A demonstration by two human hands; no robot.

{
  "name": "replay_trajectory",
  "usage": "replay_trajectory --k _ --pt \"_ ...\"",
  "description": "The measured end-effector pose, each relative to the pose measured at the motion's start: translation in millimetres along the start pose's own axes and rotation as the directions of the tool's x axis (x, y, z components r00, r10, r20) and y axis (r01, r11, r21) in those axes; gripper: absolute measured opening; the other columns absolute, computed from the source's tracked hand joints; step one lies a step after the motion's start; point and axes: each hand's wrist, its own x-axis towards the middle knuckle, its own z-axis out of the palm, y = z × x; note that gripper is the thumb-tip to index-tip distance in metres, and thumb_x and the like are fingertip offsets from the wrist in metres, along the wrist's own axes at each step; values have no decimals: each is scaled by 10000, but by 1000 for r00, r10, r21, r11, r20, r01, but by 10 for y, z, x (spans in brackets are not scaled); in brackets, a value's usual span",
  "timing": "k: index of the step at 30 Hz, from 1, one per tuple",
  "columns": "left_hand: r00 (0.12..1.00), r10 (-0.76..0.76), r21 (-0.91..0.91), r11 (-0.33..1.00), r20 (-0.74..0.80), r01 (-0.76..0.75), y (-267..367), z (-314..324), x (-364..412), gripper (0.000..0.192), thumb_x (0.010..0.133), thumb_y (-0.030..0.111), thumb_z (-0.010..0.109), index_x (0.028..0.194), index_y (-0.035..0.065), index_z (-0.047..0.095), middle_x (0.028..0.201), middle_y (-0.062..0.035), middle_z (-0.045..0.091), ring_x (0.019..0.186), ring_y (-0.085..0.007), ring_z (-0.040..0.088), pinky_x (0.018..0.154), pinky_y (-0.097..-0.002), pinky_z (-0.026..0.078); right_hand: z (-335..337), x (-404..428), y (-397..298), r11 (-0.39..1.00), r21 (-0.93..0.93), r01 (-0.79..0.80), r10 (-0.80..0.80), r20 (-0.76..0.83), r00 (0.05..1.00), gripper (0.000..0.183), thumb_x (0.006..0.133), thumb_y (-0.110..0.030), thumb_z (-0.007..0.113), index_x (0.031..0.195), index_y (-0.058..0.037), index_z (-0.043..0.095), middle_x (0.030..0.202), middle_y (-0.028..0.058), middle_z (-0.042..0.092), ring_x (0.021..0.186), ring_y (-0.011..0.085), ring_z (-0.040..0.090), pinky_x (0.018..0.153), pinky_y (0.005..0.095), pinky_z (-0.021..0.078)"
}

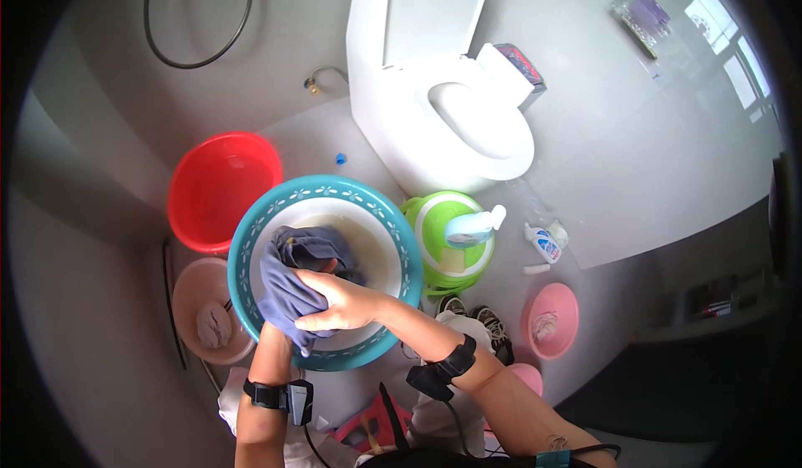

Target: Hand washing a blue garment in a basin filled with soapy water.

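A wet blue-grey cloth garment is bunched over the left side of a large teal-rimmed basin with a white inside and cloudy water. My right hand grips the garment from the right, its thumb and fingers around the fabric. The left forearm comes up from below, and the cloth covers most of my left hand; some fingers show in the garment's opening, but whose hand they belong to is hard to tell. What the left hand grips is hidden.
A red basin and a pale pink basin holding cloth stand left. Beyond are a white toilet and a blue cap. At right stand a green lidded bucket bearing a bottle, a fallen bottle and a small pink basin.
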Motion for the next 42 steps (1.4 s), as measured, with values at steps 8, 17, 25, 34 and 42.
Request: replay_trajectory --k 8,17,25,34,42 --pt "973 231 369 905 -7 -212 76 -160 11 350 825 226 539 1127 51 514 1082 -116 563 1018 -258 532 853 -358 436 -343 -77 163 763 -570 -306 -148 -614 775 311 762 -270 632 888 6 564 774 225 585 744 396 575 633 426 448" --pt "789 525 768 343 320 -540 281 -32 -97 355 827 247 518 1126 56 513 1114 -127 545 1047 -267 507 875 -351 412 -589 -475 124 689 -720 -84 -492 -550 675 317 720 -187 655 995 -33 611 926 175 610 861 340 588 768 384 469" --pt "704 429 815 -166 566 -555 383 -19 -176 361 828 265 499 1125 61 513 1142 -136 529 1073 -275 484 894 -344 391 -572 -2285 -1225 952 -268 -146 -182 -883 432 354 920 -253 445 1102 38 534 1022 153 599 875 190 603 810 285 483" --pt "703 364 792 -296 610 -534 304 -123 -237 369 829 285 478 1124 66 512 1173 -146 512 1102 -285 459 916 -336 367 114 -3421 -1552 946 -76 -314 -26 -986 163 388 946 -320 406 1023 23 573 878 89 615 706 95 594 667 223 508" --pt "642 278 658 -579 715 -482 639 63 -606 317 811 254 483 1067 82 558 1059 -141 577 1021 -295 520 868 -353 400 85 -3194 -1593 939 -65 -338 5 -979 202 387 941 -330 417 984 17 583 837 80 620 697 116 599 652 226 501"
